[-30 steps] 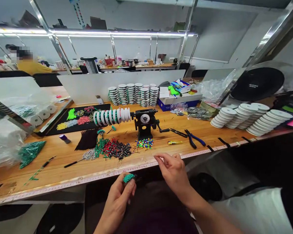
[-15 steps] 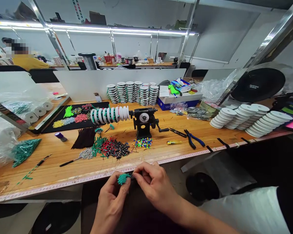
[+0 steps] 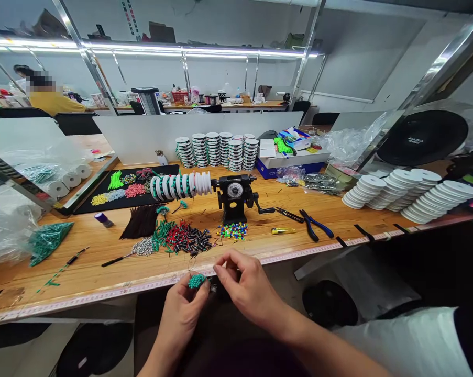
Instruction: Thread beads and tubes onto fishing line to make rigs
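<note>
My left hand [image 3: 184,308] is closed around a bundle of thin pieces topped with a cluster of small green beads [image 3: 197,281]. Pale, thin ends of the bundle stick out past my left fingertips. Just right of it, my right hand [image 3: 244,283] is pinched at thumb and forefinger. Whatever lies in that pinch is too fine to make out. Both hands are at the bench's front edge. Beyond them lie a pile of red, black and green small tubes [image 3: 189,238] and a heap of multicoloured beads [image 3: 233,230].
A black hand-cranked winder [image 3: 234,196] carries a row of white spools [image 3: 181,186]. Pliers [image 3: 315,226] and a yellow tube [image 3: 282,230] lie to its right. White spools [image 3: 365,191] are stacked at far right. A bead mat [image 3: 134,180] lies at left.
My right fingertips have moved up and away from the green-beaded bundle, leaving a wider gap. My left hand keeps hold of it. The camera view has shifted slightly.
</note>
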Demonstrator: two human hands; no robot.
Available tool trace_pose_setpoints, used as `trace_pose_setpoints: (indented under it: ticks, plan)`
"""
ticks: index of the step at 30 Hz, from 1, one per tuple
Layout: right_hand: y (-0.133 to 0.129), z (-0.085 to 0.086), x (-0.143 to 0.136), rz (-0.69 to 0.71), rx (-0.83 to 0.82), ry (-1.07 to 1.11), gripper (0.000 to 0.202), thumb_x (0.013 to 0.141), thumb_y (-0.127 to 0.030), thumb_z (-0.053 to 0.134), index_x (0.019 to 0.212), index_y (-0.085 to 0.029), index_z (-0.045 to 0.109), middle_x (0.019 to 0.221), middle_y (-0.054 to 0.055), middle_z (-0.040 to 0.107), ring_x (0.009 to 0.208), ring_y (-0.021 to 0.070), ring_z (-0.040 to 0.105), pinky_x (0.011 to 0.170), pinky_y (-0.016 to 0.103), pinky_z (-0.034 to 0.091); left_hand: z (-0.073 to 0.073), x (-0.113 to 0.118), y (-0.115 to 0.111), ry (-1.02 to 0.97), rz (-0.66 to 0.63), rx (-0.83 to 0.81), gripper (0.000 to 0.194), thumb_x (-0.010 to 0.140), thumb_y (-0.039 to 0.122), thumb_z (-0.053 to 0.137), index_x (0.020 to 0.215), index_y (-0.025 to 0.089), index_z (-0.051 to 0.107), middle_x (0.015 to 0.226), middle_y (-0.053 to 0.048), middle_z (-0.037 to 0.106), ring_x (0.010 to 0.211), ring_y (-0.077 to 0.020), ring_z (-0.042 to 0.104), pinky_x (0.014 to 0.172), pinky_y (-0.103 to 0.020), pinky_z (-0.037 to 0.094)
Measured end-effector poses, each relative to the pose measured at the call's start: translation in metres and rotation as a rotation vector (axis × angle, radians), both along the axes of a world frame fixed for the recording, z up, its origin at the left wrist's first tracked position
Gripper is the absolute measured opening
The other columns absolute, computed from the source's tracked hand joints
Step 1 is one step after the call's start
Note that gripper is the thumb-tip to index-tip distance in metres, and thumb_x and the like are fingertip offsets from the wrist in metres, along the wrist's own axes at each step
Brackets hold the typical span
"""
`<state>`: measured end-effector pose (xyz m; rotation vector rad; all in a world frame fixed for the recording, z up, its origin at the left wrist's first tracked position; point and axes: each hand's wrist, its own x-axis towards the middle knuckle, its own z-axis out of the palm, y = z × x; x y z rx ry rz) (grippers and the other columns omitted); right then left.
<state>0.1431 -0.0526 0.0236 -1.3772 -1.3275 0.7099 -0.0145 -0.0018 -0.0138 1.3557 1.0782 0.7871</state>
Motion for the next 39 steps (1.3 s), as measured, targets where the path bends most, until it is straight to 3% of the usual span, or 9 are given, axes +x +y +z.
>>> trace_pose_setpoints:
  ticks: [3, 5, 10, 13, 16, 24, 27, 33, 39]
  plan:
    - [-0.015, -0.009, -0.012, 0.037, 0.014, -0.056, 0.011, 0.09, -0.012, 0.053, 0.082, -0.018, 0.056, 0.075, -0.001, 0.054, 0.064, 0.0126, 0.047, 0.06, 0.023, 0.033, 0.0, -0.003, -0.003, 0.007, -0.003, 0.071, 0.034, 0.075, 0.051, 0.072, 0.074, 0.018, 0.064, 0.063, 0.002, 0.058, 0.058, -0.0138, 0.048, 0.055, -0.022, 0.041]
    - [-0.024, -0.019, -0.015, 0.074, -0.046, -0.027, 0.012, 0.09, -0.012, 0.053, 0.081, -0.019, 0.055, 0.07, -0.003, 0.051, 0.059, 0.012, 0.043, 0.056, 0.023, 0.031, 0.001, -0.004, -0.007, -0.008, -0.013, 0.092, 0.033, 0.078, 0.049, 0.071, 0.073, 0.018, 0.063, 0.064, 0.002, 0.058, 0.059, -0.0133, 0.047, 0.056, -0.021, 0.041]
    - [-0.027, -0.034, 0.003, 0.028, -0.153, 0.18, 0.019, 0.092, -0.03, 0.06, 0.081, -0.016, 0.064, 0.057, -0.007, 0.034, 0.053, 0.0106, 0.03, 0.05, 0.024, 0.022, 0.012, 0.001, -0.015, -0.075, -0.041, -0.012, 0.035, 0.077, 0.049, 0.073, 0.069, 0.018, 0.057, 0.06, 0.004, 0.05, 0.055, -0.0121, 0.041, 0.053, -0.021, 0.036]
    - [-0.024, -0.032, 0.014, -0.013, -0.116, 0.285, 0.024, 0.089, -0.038, 0.066, 0.082, -0.015, 0.07, 0.057, -0.007, 0.033, 0.054, 0.0107, 0.026, 0.05, 0.025, 0.021, 0.021, 0.005, -0.019, -0.039, -0.024, -0.013, 0.031, 0.076, 0.043, 0.073, 0.066, 0.018, 0.056, 0.06, 0.004, 0.047, 0.057, -0.012, 0.039, 0.054, -0.021, 0.034]
    - [-0.024, -0.028, 0.013, -0.026, -0.093, 0.307, 0.022, 0.086, -0.036, 0.069, 0.08, -0.015, 0.074, 0.058, -0.004, 0.044, 0.055, 0.0108, 0.03, 0.051, 0.025, 0.023, 0.026, 0.008, -0.022, 0.026, -0.033, 0.097, 0.026, 0.078, 0.037, 0.069, 0.064, 0.019, 0.057, 0.059, 0.004, 0.047, 0.058, -0.0124, 0.04, 0.055, -0.021, 0.035]
    - [-0.036, -0.022, -0.007, -0.037, -0.223, 0.179, 0.018, 0.085, -0.028, 0.063, 0.076, -0.014, 0.07, 0.055, -0.007, 0.038, 0.052, 0.0097, 0.032, 0.049, 0.024, 0.023, 0.016, 0.007, -0.025, 0.194, -0.038, 0.352, 0.016, 0.082, 0.034, 0.064, 0.074, 0.02, 0.066, 0.064, 0.002, 0.06, 0.059, -0.0152, 0.051, 0.055, -0.022, 0.038]
    - [-0.038, -0.026, -0.007, -0.001, -0.176, 0.158, 0.017, 0.087, -0.027, 0.063, 0.078, -0.015, 0.071, 0.056, -0.006, 0.039, 0.053, 0.0099, 0.033, 0.051, 0.024, 0.024, 0.021, 0.009, -0.027, 0.198, 0.018, 0.321, 0.018, 0.082, 0.035, 0.063, 0.072, 0.02, 0.066, 0.065, 0.002, 0.06, 0.06, -0.0161, 0.05, 0.056, -0.023, 0.038]
    - [-0.03, -0.041, 0.008, -0.044, -0.053, 0.3, 0.016, 0.084, -0.034, 0.072, 0.083, -0.019, 0.08, 0.065, -0.001, 0.059, 0.055, 0.0119, 0.038, 0.052, 0.025, 0.029, 0.031, 0.01, -0.031, 0.135, -0.018, 0.22, 0.022, 0.08, 0.038, 0.064, 0.067, 0.02, 0.062, 0.061, 0.002, 0.055, 0.06, -0.016, 0.046, 0.059, -0.024, 0.037]
    - [-0.026, -0.045, 0.012, -0.034, -0.002, 0.303, 0.014, 0.083, -0.035, 0.076, 0.08, -0.023, 0.082, 0.065, 0.001, 0.062, 0.058, 0.0137, 0.047, 0.056, 0.025, 0.036, 0.036, 0.01, -0.033, 0.136, -0.021, 0.169, 0.022, 0.077, 0.039, 0.066, 0.065, 0.02, 0.062, 0.058, 0.003, 0.051, 0.056, -0.0146, 0.042, 0.055, -0.024, 0.035]
